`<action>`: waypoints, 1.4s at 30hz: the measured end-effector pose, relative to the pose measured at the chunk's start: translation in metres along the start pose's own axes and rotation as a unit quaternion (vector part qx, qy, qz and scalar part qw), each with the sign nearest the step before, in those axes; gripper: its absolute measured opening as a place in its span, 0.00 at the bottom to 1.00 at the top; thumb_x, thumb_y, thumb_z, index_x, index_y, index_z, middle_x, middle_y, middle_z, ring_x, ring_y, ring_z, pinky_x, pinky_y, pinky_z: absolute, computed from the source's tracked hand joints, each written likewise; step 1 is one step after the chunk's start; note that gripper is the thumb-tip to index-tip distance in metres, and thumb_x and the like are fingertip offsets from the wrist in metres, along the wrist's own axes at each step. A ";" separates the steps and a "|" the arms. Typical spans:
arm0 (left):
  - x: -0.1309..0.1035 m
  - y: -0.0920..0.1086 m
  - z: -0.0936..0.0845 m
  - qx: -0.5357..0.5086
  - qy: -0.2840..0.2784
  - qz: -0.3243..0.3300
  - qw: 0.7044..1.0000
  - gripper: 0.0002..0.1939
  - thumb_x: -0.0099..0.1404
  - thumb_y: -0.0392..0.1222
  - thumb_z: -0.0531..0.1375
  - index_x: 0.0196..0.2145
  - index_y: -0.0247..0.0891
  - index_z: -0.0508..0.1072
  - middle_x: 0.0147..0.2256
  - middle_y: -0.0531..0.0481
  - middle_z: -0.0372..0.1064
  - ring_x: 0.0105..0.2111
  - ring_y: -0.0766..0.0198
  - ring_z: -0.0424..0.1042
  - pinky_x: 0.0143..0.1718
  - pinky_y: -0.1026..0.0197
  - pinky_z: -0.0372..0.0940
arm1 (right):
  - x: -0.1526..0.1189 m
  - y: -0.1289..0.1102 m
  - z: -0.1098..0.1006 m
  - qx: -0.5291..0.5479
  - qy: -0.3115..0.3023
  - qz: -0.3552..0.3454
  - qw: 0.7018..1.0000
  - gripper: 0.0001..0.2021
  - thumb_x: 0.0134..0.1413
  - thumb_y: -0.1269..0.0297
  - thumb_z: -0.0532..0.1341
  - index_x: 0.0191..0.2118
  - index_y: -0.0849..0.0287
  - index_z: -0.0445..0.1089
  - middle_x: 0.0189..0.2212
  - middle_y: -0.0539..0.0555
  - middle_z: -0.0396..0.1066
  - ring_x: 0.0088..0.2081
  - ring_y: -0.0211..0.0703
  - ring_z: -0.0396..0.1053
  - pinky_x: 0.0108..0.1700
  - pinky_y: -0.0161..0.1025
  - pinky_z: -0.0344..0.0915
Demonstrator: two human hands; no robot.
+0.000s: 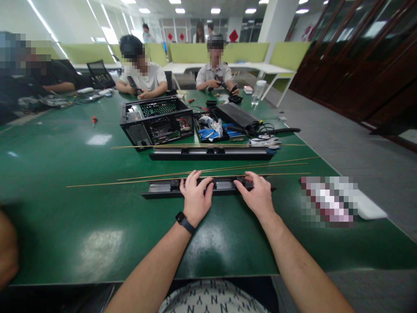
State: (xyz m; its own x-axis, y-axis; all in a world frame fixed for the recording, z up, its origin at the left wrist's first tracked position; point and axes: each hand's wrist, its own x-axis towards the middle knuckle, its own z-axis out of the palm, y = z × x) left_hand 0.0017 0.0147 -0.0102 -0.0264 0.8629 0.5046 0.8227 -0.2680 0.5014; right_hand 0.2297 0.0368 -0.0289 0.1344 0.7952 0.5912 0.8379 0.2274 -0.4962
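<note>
A long black rail with a silver inner channel lies across the green table in front of me. Black blocks sit in it, one of them just left of my left hand. My left hand, with a dark watch at the wrist, has its fingers curled round a black block in the rail's middle. Toward the rail's right end, my right hand grips another black block between thumb and fingers. Thin brass rods run along the rail's far side, partly behind my fingers.
Behind lies a second black rail with rods over it. Farther back are an open computer case, a tray with blue-white gloves, black cables and a clear bottle. People sit around the table; a bare arm is at left.
</note>
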 end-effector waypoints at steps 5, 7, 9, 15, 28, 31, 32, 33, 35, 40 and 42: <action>0.000 0.000 0.000 0.000 0.002 0.003 1.000 0.12 0.74 0.45 0.59 0.50 0.51 0.81 0.61 0.43 0.71 0.68 0.47 0.62 0.68 0.30 0.49 | 0.000 -0.002 -0.001 0.000 -0.001 0.000 1.000 0.26 0.61 0.40 0.64 0.52 0.58 0.74 0.42 0.61 0.81 0.46 0.58 0.75 0.54 0.54 0.62; 0.000 0.000 0.000 0.000 0.004 0.003 1.000 0.12 0.74 0.45 0.59 0.49 0.51 0.81 0.61 0.43 0.71 0.68 0.47 0.63 0.69 0.30 0.49 | 0.000 -0.003 -0.001 0.002 -0.001 -0.002 1.000 0.26 0.61 0.41 0.64 0.52 0.58 0.75 0.42 0.61 0.81 0.46 0.58 0.75 0.55 0.54 0.62; 0.000 0.000 0.001 0.000 0.004 0.003 1.000 0.12 0.74 0.45 0.59 0.49 0.51 0.81 0.61 0.43 0.71 0.68 0.48 0.63 0.69 0.30 0.48 | 0.000 -0.005 0.000 0.004 -0.002 -0.001 1.000 0.26 0.61 0.41 0.64 0.52 0.58 0.75 0.42 0.61 0.81 0.47 0.58 0.75 0.55 0.55 0.62; 0.001 0.000 0.001 -0.004 0.003 -0.001 1.000 0.12 0.73 0.45 0.59 0.49 0.51 0.81 0.61 0.43 0.71 0.68 0.48 0.62 0.69 0.30 0.48 | 0.000 -0.007 0.003 0.001 -0.003 0.002 1.000 0.27 0.61 0.40 0.63 0.52 0.58 0.75 0.42 0.61 0.81 0.46 0.58 0.75 0.55 0.54 0.61; 0.003 0.000 0.001 -0.005 0.005 -0.006 1.000 0.12 0.73 0.46 0.59 0.49 0.51 0.81 0.61 0.43 0.71 0.68 0.48 0.62 0.69 0.32 0.49 | 0.005 -0.011 -0.001 -0.005 -0.007 0.009 1.000 0.20 0.66 0.47 0.59 0.51 0.57 0.75 0.42 0.60 0.81 0.48 0.57 0.74 0.56 0.53 0.61; 0.004 0.001 0.001 -0.007 0.006 -0.008 1.000 0.12 0.73 0.45 0.59 0.49 0.51 0.81 0.61 0.44 0.71 0.68 0.49 0.62 0.69 0.32 0.49 | 0.006 -0.010 -0.002 -0.005 -0.003 0.009 1.000 0.19 0.67 0.50 0.58 0.50 0.58 0.76 0.42 0.60 0.82 0.48 0.56 0.74 0.55 0.53 0.62; 0.004 0.001 0.001 -0.006 0.005 -0.009 1.000 0.12 0.73 0.45 0.59 0.50 0.51 0.81 0.61 0.44 0.71 0.68 0.48 0.62 0.69 0.32 0.49 | 0.007 -0.009 -0.002 -0.003 -0.004 0.009 1.000 0.19 0.67 0.50 0.58 0.49 0.58 0.76 0.41 0.60 0.82 0.47 0.56 0.74 0.55 0.52 0.62; 0.004 0.001 0.001 -0.004 0.004 -0.010 1.000 0.12 0.73 0.45 0.59 0.50 0.51 0.81 0.61 0.43 0.71 0.68 0.48 0.62 0.69 0.31 0.49 | 0.007 -0.008 -0.002 -0.002 -0.004 0.009 1.000 0.19 0.67 0.50 0.57 0.49 0.58 0.76 0.41 0.60 0.82 0.46 0.56 0.75 0.54 0.52 0.63; 0.003 0.000 0.001 -0.002 0.002 -0.007 1.000 0.12 0.73 0.45 0.59 0.50 0.51 0.81 0.61 0.43 0.70 0.68 0.48 0.62 0.69 0.31 0.49 | 0.007 -0.007 -0.002 -0.004 -0.003 0.008 1.000 0.19 0.68 0.50 0.56 0.48 0.58 0.76 0.41 0.60 0.82 0.46 0.55 0.75 0.54 0.52 0.63; 0.003 -0.002 0.003 -0.003 0.008 -0.002 1.000 0.12 0.73 0.45 0.59 0.50 0.52 0.80 0.62 0.43 0.70 0.68 0.48 0.62 0.68 0.30 0.49 | 0.007 -0.004 -0.001 -0.021 0.006 0.003 1.000 0.17 0.69 0.55 0.54 0.49 0.58 0.77 0.41 0.60 0.81 0.46 0.55 0.75 0.53 0.51 0.63; 0.003 -0.002 0.004 -0.002 0.006 -0.001 1.000 0.12 0.73 0.45 0.59 0.50 0.52 0.80 0.62 0.43 0.70 0.68 0.48 0.62 0.68 0.30 0.50 | 0.007 -0.003 -0.001 -0.028 0.008 0.004 1.000 0.17 0.69 0.57 0.53 0.48 0.57 0.77 0.41 0.60 0.81 0.45 0.55 0.75 0.52 0.51 0.64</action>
State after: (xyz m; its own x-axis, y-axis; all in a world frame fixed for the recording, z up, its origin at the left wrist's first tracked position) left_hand 0.0019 0.0192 -0.0123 -0.0354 0.8581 0.5122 0.8198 -0.2682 0.5060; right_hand 0.2283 0.0416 -0.0226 0.1489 0.7879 0.5975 0.8649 0.1891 -0.4650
